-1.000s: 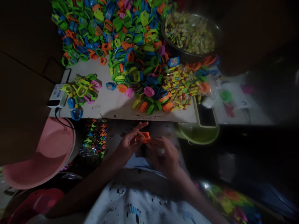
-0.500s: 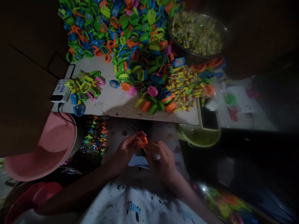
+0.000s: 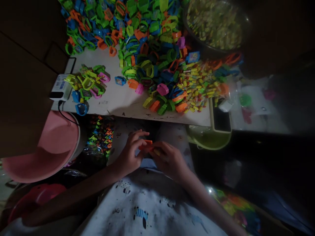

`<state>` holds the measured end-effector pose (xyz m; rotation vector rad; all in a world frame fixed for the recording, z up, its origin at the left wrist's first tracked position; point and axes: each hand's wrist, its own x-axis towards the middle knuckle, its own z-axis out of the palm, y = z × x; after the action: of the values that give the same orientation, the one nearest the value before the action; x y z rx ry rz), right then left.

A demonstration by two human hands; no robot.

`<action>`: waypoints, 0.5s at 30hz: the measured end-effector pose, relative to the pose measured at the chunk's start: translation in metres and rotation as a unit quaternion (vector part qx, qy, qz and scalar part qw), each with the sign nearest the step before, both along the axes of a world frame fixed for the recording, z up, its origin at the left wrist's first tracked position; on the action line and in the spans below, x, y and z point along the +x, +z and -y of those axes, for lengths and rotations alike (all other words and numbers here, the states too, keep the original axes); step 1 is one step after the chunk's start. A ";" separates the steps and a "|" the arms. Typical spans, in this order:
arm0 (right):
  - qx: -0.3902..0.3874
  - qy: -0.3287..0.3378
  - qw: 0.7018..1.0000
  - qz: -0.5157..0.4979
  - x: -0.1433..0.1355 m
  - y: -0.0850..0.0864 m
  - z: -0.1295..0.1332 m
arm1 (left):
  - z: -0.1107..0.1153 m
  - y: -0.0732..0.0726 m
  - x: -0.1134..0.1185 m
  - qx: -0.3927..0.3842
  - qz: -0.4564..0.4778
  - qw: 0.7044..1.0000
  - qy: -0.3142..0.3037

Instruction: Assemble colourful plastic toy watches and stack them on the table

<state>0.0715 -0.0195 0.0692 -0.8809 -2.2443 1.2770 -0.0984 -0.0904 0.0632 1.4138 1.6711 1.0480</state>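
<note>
Above my lap, my left hand [image 3: 133,152] pinches an orange plastic toy watch [image 3: 148,142] between thumb and fingers. My right hand [image 3: 171,160] is closed close against the toy watch's right side. A small yellowish piece [image 3: 157,151], perhaps a candy tube, shows between its fingers; its exact shape is partly hidden. On the white table ahead lies a large heap of green, blue, orange and pink toy watches [image 3: 147,68]. Small yellow-and-red tubes in clear wrap [image 3: 197,83] are piled at its right.
A metal bowl [image 3: 187,34] of yellow pieces stands at the back right. A smaller toy watch pile [image 3: 88,82] lies beside a white device [image 3: 60,87] with a cable. A phone [image 3: 221,119] rests at the table edge over a green basin [image 3: 209,141]. Left is a pink stool [image 3: 61,137].
The orange toy watch has turned in my left hand and shows edge-on, with my left fingers now stretched over it. My right hand has turned slightly, its fingers closer to the watch.
</note>
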 end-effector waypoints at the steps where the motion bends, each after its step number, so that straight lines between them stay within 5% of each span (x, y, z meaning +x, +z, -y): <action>1: -0.016 0.002 1.000 0.000 0.001 -0.001 0.001 | 0.002 0.000 0.001 -0.002 -0.007 1.000 -0.006; 5: -0.086 0.028 0.996 -0.011 0.006 -0.020 0.013 | 0.013 -0.014 0.009 -0.018 0.020 1.000 -0.014; 10: -0.190 0.092 0.977 0.018 0.015 -0.049 0.030 | 0.036 -0.053 0.016 -0.080 0.118 0.989 -0.034; 15: -0.210 0.108 0.972 0.007 0.016 -0.053 0.035 | 0.050 -0.072 0.021 -0.123 0.188 0.974 0.000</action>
<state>0.0872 -0.0547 0.0159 -0.7976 -2.1605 1.8995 -0.0777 -0.1405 -0.0086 0.9861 1.4634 0.9963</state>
